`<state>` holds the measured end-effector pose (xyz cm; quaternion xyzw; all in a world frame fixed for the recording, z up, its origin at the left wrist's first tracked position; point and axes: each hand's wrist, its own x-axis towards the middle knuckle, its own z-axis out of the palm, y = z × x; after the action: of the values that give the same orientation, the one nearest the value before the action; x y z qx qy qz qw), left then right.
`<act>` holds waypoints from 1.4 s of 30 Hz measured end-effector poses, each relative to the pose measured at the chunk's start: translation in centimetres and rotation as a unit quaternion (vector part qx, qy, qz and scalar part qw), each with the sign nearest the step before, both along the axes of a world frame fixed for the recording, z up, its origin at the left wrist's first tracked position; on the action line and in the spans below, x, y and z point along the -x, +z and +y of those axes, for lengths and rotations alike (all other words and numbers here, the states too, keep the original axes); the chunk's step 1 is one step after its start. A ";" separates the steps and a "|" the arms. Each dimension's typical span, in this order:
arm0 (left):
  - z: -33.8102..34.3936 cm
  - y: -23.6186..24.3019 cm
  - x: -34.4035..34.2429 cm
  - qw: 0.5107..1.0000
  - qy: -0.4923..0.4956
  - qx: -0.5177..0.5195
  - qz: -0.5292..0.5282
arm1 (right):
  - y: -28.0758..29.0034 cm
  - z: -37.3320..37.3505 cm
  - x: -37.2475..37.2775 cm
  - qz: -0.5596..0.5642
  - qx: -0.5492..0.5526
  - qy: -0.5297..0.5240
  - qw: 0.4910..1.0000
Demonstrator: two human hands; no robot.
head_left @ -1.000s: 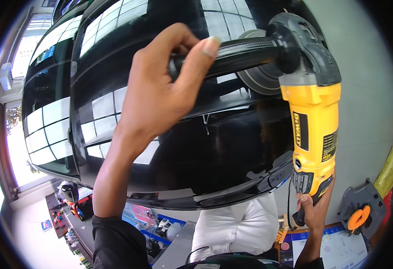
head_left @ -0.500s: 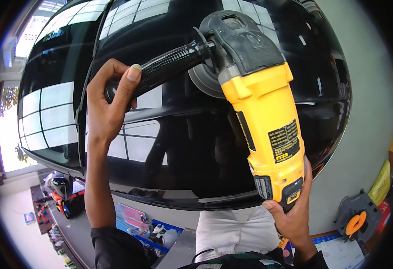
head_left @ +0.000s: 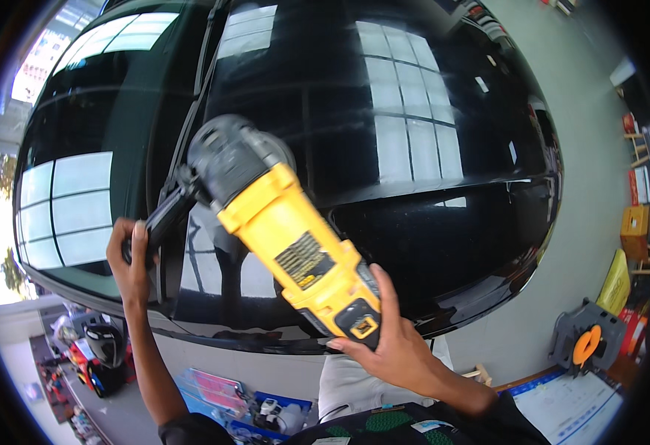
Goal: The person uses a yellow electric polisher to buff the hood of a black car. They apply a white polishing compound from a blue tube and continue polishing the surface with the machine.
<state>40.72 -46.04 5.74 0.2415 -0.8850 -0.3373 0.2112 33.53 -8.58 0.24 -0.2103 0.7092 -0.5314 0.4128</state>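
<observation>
A yellow and grey power polisher (head_left: 280,230) lies across a glossy black car body (head_left: 429,222) that mirrors bright window panes. My left hand (head_left: 131,261) is wrapped around the black side handle (head_left: 163,216) that sticks out from the grey head. My right hand (head_left: 388,343) grips the yellow rear end of the body near the black switch. The round grey head (head_left: 229,157) sits on the black panel beside a dark seam; the pad under it is hidden.
A grey reel with an orange hub (head_left: 586,343) stands on the grey floor at the right, next to a yellow sign (head_left: 615,283) and crates (head_left: 635,222). Blue packets and small items (head_left: 251,404) lie low in the centre. A black helmet (head_left: 104,345) sits at lower left.
The polisher has slid left and down across the black panel. Both hands went with it, the left one dropping lower left, the right one shifting toward the centre.
</observation>
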 end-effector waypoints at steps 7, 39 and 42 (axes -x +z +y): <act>4.5 0.1 1.5 0.999 -0.021 -0.012 -0.026 | 0.5 4.4 0.1 0.006 -0.033 -0.045 0.998; 5.9 -0.6 2.0 0.997 -0.022 -0.077 -0.012 | 1.2 4.6 1.7 0.111 -0.038 -0.077 0.990; 5.0 0.3 -2.3 0.992 0.059 -0.110 -0.005 | 2.2 2.1 2.1 0.096 -0.058 -0.009 0.994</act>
<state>43.00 -41.04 5.99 0.3171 -0.8276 -0.4186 0.1982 31.41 -6.45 2.49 -0.2297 0.7769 -0.4705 0.3497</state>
